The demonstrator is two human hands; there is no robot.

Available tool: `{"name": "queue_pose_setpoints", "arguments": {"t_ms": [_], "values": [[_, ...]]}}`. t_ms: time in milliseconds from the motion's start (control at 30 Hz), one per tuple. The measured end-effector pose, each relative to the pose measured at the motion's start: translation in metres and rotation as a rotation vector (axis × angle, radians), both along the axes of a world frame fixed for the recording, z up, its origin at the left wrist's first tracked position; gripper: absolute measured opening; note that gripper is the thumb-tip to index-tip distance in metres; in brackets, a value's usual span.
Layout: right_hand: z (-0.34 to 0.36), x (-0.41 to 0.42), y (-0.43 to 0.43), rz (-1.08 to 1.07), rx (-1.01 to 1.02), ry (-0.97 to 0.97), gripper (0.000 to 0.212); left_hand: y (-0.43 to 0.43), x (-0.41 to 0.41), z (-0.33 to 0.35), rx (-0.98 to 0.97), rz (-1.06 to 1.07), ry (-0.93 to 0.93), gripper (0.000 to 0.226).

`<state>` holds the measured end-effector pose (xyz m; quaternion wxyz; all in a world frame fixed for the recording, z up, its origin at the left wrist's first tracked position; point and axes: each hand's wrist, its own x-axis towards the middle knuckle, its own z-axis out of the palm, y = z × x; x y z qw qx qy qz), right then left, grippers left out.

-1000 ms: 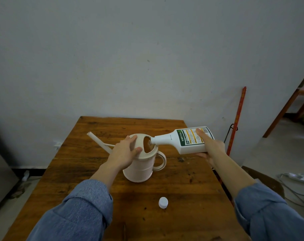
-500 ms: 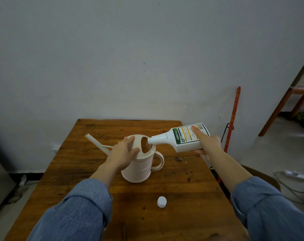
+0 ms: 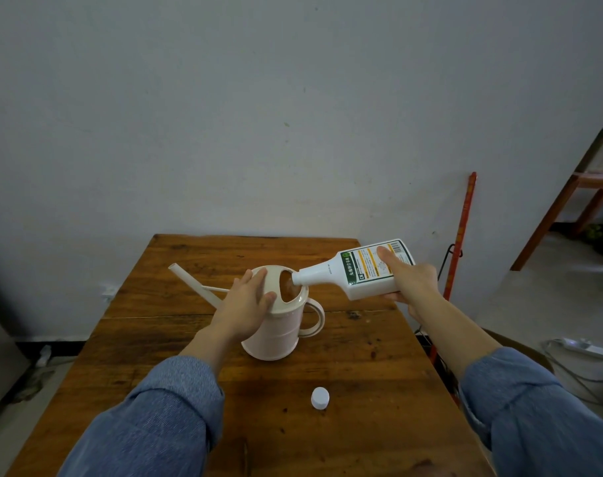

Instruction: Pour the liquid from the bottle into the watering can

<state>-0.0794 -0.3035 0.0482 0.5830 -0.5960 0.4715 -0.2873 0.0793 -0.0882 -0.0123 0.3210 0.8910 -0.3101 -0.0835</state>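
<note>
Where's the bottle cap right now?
Head view: the white cap lies loose on the wooden table, nearer the camera than the watering can, slightly to its right.

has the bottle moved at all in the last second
Yes, slightly. The bottle has tipped its base up higher against the watering can, while its mouth stays at the can's top opening.
</note>
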Motion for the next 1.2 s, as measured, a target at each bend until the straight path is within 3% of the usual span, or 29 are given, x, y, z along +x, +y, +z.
{"name": "queue_pose_setpoints", "arguments": {"t_ms": [1200], "values": [[0.0039,0.005,-0.0034,0.031,-0.139,0.041,0.056,-0.004,0.0025,-0.006,-0.017,0.032,0.013,0.058]]}}
